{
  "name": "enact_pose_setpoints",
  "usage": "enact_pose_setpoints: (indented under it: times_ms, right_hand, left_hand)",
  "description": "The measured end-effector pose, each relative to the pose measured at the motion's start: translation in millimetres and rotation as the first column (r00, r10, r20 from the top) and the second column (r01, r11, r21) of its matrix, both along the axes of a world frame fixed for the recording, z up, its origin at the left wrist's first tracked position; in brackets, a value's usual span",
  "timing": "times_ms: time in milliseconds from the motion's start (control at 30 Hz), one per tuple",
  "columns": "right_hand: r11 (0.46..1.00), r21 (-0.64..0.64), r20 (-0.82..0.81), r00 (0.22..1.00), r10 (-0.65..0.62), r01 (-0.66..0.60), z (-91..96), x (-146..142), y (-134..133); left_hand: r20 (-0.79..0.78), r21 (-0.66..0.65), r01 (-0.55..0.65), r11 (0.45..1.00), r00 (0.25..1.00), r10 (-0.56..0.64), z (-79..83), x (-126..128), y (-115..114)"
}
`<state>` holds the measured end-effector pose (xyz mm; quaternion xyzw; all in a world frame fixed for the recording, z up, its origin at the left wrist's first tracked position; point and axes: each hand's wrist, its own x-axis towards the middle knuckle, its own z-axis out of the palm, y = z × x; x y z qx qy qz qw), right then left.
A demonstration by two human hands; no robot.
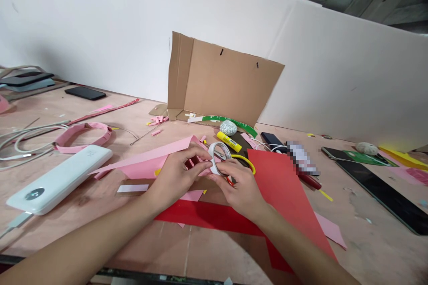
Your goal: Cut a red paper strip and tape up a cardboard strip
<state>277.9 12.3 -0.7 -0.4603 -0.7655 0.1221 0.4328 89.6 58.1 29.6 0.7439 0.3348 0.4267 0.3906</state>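
A white roll of tape (214, 160) is held upright between my two hands above the table. My right hand (239, 185) grips its near right side between thumb and fingers. At the roll's left edge, my left hand (179, 171) is closed in a pinch, thumb and forefinger touching the tape. Beneath and around the hands lie pink paper (147, 156) and red paper (281, 187). A yellow glue stick (229, 141) and a speckled stone (228, 128) sit just beyond the roll. A yellow loop-shaped handle (251, 165) shows beside the right hand, partly hidden.
A bent cardboard sheet (230, 82) stands at the back, a green strip (239, 123) before it. On the left are a white power bank (63, 178), a pink ring (83, 131) and a phone (85, 93). A dark tablet-like device (381, 191) lies on the right.
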Motion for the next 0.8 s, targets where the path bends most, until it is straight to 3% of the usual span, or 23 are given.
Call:
enact_pose_setpoints:
  times_ms: [200,500,800]
  right_hand:
    - [1.000,0.002,-0.008,1.000,-0.001,0.001,-0.6,0.5,-0.3]
    - [0.999,-0.001,-0.006,0.999,-0.037,0.037,-0.5,-0.2,-1.2]
    - [0.998,-0.002,-0.001,0.998,-0.056,0.056,2.8,-0.7,-1.6]
  left_hand:
    - [-0.013,-0.003,0.030,1.000,0.999,-0.030,2.9,-0.7,0.2]
    - [-0.042,0.127,-0.059,0.990,0.997,0.065,-1.8,-0.2,-3.3]
    - [-0.042,0.071,0.004,0.997,0.999,-0.001,6.6,-0.8,-2.6]
